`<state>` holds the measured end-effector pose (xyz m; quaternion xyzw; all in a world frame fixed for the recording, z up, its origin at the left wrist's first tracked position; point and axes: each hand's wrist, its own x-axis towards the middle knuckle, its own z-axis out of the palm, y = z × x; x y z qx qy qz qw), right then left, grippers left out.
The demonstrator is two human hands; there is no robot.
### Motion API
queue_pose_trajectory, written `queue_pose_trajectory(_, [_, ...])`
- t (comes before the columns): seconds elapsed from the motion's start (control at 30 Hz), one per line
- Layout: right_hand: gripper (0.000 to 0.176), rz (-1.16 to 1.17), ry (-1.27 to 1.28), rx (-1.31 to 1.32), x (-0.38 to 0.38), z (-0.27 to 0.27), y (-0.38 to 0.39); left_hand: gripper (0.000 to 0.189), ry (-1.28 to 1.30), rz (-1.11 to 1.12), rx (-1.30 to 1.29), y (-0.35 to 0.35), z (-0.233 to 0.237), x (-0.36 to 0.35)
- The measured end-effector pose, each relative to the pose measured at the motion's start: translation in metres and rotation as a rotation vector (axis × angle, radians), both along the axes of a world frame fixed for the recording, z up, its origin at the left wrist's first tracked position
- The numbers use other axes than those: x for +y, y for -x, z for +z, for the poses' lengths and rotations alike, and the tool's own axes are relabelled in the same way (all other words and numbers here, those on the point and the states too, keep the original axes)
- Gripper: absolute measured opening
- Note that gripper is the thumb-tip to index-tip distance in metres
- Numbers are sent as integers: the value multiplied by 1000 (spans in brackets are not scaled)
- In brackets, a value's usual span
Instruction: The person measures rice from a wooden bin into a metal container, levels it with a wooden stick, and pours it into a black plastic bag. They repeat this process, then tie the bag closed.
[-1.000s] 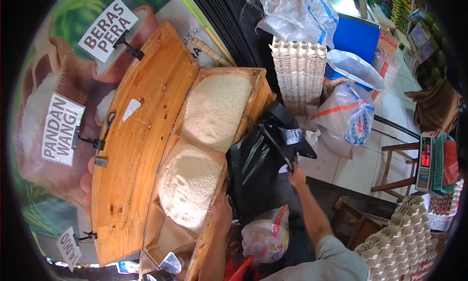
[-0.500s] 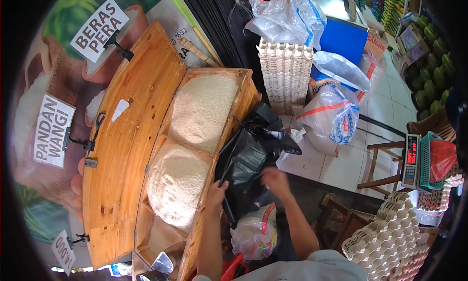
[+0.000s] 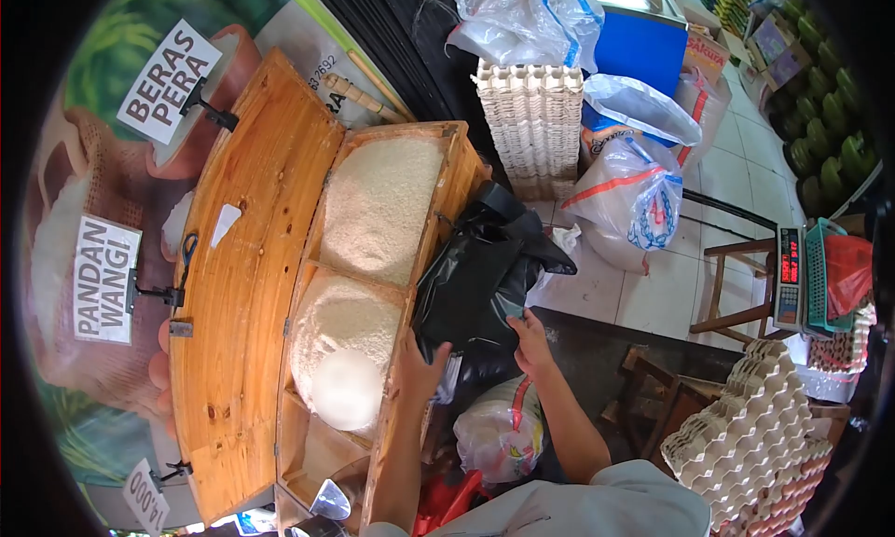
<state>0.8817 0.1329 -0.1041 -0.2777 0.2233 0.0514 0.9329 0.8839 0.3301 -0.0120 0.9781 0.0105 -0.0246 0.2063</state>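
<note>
A black plastic bag lies spread in front of me, against the right side of a wooden rice bin. My right hand pinches the bag's near right edge between thumb and fingers. At its lower left corner is my left hand, thumb spread from the fingers, between the bag and the bin's side. Rice fills the far compartment and is heaped in the middle one; a bright white round patch shows on that heap. Less rice lies in the near compartment, beside a scoop.
The bin's wooden lid leans open at left, with clipped signs. Egg trays are stacked behind the bag, more at right. A filled sack, a plastic-wrapped bundle, a stool and a digital scale stand nearby.
The black bag has gone from bunched and lifted to flatter and more spread. My left hand's fingers have opened from its edge; my right hand has moved slightly to its near right edge.
</note>
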Motion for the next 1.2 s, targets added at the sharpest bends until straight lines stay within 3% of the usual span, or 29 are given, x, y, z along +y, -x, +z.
queue_pose_trajectory(0.07, [39,-39,258,-48,5,8,2,66,-419,6,-314,15,15,-31])
queue_pose_trajectory(0.1, [39,-50,266,-50,6,11,1,66,-409,-2,-320,16,17,-38])
queue_pose_trajectory(0.17, [43,64,689,-13,10,17,0,54,-269,-116,-326,18,19,-45])
queue_pose_trajectory(0.2, [42,51,759,-51,11,19,-3,54,-265,-120,-331,19,8,-38])
queue_pose_trajectory(0.27, [41,67,883,-111,3,24,-8,40,32,-104,-42,13,-33,-9])
queue_pose_trajectory(0.37, [39,136,1313,-298,-43,4,-21,24,-34,34,-128,-2,-45,28])
queue_pose_trajectory(0.43, [34,220,1468,-115,-90,0,-27,21,306,271,-4,-19,22,31])
queue_pose_trajectory(0.47, [34,218,1476,-115,-89,4,-23,21,710,306,87,-26,21,42])
queue_pose_trajectory(0.5, [31,155,1732,53,-84,10,-18,23,1117,326,178,-39,12,54])
queue_pose_trajectory(0.53, [28,57,1981,232,-81,16,-20,24,714,225,107,-54,-11,78])
queue_pose_trajectory(0.57, [24,-131,1911,45,-70,2,-19,24,738,189,79,-57,2,57])
queue_pose_trajectory(0.6, [29,-102,1561,-166,-59,35,-10,23,919,268,118,-48,28,23])
queue_pose_trajectory(0.63, [36,157,1170,-211,-43,45,-6,23,1096,347,172,-40,39,1])
queue_pose_trajectory(0.67, [42,253,1073,-395,-31,96,13,24,1036,263,165,-38,22,-2])
queue_pose_trajectory(0.7, [48,445,1081,-513,-19,99,21,24,973,186,155,-36,5,-4])
queue_pose_trajectory(0.8, [51,427,1257,-603,14,114,50,26,958,197,220,-24,8,-26])
queue_pose_trajectory(0.9, [52,441,1433,-540,20,111,60,26,923,186,119,-26,9,-28])
queue_pose_trajectory(0.97, [37,428,1511,-422,18,120,74,26,929,208,105,-26,15,-27])
queue_pose_trajectory(1.07, [28,581,1465,-480,11,123,76,26,905,231,85,-14,32,-34])
queue_pose_trajectory(1.13, [29,545,1394,-472,13,120,76,26,884,226,73,9,55,-38])
queue_pose_trajectory(1.2, [32,503,1325,-475,11,123,74,27,293,51,433,40,88,-38])
